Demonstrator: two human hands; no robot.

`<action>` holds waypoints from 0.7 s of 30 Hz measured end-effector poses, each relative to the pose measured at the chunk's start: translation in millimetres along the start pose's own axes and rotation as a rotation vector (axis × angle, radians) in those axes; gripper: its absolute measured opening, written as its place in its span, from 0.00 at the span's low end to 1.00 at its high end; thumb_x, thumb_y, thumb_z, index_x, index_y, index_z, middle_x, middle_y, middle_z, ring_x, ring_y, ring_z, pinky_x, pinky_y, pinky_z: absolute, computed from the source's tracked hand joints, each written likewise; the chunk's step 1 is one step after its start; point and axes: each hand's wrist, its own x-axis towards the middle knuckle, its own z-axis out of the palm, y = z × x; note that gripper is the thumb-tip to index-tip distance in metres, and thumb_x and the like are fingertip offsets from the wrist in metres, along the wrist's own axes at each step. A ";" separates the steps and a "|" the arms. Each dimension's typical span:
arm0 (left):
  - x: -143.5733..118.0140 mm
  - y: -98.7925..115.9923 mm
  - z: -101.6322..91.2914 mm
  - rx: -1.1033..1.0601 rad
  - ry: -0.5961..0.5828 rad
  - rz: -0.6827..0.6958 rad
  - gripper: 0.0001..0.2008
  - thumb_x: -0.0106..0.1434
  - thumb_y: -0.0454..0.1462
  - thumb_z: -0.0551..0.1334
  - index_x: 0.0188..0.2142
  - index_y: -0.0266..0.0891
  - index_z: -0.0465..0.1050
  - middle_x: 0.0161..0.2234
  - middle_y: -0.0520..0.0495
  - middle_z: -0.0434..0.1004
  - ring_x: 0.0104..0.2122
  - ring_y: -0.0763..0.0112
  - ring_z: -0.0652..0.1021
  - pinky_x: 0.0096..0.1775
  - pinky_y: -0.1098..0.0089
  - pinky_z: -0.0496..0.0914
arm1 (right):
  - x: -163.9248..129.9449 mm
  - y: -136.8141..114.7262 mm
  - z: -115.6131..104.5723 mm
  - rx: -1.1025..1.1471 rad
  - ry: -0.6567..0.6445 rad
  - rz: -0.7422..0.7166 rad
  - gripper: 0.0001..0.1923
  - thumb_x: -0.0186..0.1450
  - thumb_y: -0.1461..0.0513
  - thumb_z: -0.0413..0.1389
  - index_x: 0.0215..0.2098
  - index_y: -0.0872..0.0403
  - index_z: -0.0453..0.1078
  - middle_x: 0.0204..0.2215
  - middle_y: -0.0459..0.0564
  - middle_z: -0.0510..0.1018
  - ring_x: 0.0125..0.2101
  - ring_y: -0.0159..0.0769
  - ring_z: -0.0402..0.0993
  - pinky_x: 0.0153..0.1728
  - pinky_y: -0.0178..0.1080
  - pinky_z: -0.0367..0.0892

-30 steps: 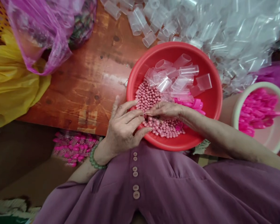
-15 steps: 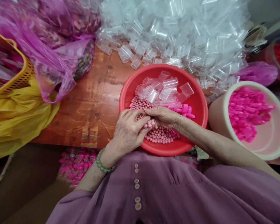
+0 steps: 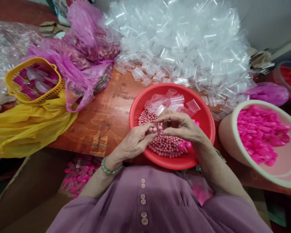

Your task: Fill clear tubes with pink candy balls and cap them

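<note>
Over red basin (image 3: 135, 113), hands (image 3: 157, 132) pinch small pink glossy beads (image 3: 155, 129)

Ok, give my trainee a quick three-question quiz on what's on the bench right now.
1. True or false: the left hand holds small pink beads.
2. What lies in the red basin? A) only beads B) beads, clear tubes and pink caps C) nothing
3. What fills the white bowl beside the right hand?

Key: 1 true; 2 B; 3 bright pink caps.
</note>
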 end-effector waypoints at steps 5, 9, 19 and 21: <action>-0.1 -4.6 2.4 -0.037 -0.034 -0.005 0.10 0.69 0.39 0.54 0.42 0.36 0.71 0.36 0.48 0.76 0.35 0.71 0.75 0.40 0.71 0.68 | -1.5 -1.7 6.0 -0.043 -0.022 -0.082 0.13 0.59 0.53 0.66 0.39 0.51 0.77 0.29 0.46 0.73 0.32 0.32 0.67 0.34 0.37 0.66; 1.7 -3.9 1.7 -0.031 -0.037 -0.068 0.10 0.69 0.40 0.54 0.34 0.36 0.67 0.29 0.53 0.68 0.28 0.75 0.68 0.33 0.72 0.64 | 0.0 -0.6 8.9 -0.055 0.012 -0.126 0.08 0.60 0.56 0.65 0.33 0.52 0.76 0.28 0.45 0.71 0.32 0.31 0.67 0.35 0.37 0.65; 8.5 -3.1 -1.6 -0.393 0.034 -0.152 0.09 0.64 0.41 0.61 0.38 0.36 0.71 0.32 0.49 0.72 0.32 0.74 0.73 0.37 0.72 0.70 | -6.1 -0.1 -6.1 -0.043 0.042 0.068 0.12 0.59 0.55 0.66 0.29 0.54 0.70 0.28 0.46 0.73 0.31 0.32 0.69 0.35 0.37 0.67; 8.8 -0.7 0.0 -0.384 0.028 -0.153 0.08 0.63 0.39 0.63 0.38 0.36 0.72 0.33 0.49 0.73 0.34 0.73 0.74 0.39 0.72 0.71 | -8.5 -1.3 -10.3 -0.107 0.071 0.044 0.10 0.59 0.56 0.66 0.32 0.53 0.72 0.31 0.48 0.76 0.34 0.35 0.72 0.38 0.39 0.67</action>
